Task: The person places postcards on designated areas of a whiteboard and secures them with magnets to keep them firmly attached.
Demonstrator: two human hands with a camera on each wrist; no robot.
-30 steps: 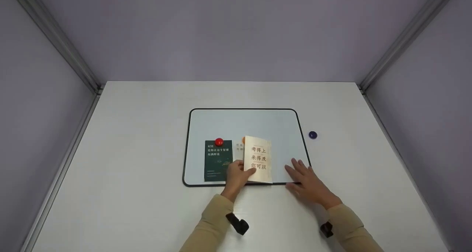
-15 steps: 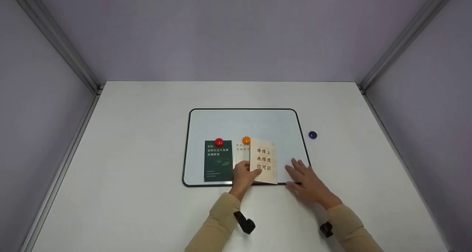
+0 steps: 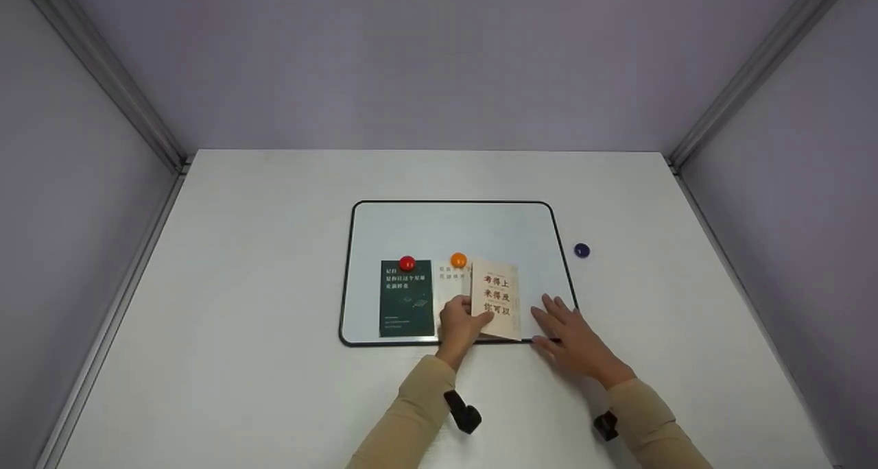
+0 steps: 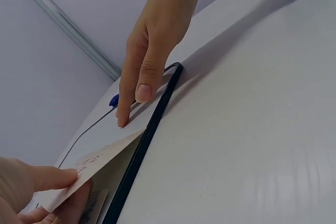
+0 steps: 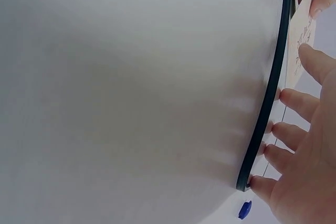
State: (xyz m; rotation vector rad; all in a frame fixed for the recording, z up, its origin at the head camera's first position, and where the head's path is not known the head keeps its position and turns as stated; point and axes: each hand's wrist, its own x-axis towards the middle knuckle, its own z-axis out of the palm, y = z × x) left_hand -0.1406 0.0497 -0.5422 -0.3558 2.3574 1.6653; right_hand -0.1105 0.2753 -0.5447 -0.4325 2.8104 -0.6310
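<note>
My left hand (image 3: 461,323) pinches the left edge of a cream card (image 3: 504,287) with dark printed characters, thumb on top and fingers beneath. In the left wrist view the pinched side of the card (image 4: 100,166) is raised off the whiteboard, and its far end slopes down to the board. My right hand (image 3: 573,339) has its fingers spread, fingertips on the lower right corner of the whiteboard (image 3: 411,229). Under an orange magnet (image 3: 458,260) lies a pale card (image 3: 447,287), partly covered by the cream card and my left hand. Left of it, a red magnet (image 3: 407,263) sits on a dark green card (image 3: 405,311).
The black-framed whiteboard lies flat on a white table (image 3: 240,263). A dark blue magnet (image 3: 582,250) is on the table just right of the board. Grey walls (image 3: 439,57) enclose the table at the back and both sides.
My left hand has moved right with the cream card, uncovering the orange magnet and more of the pale card. My right hand has stayed in place.
</note>
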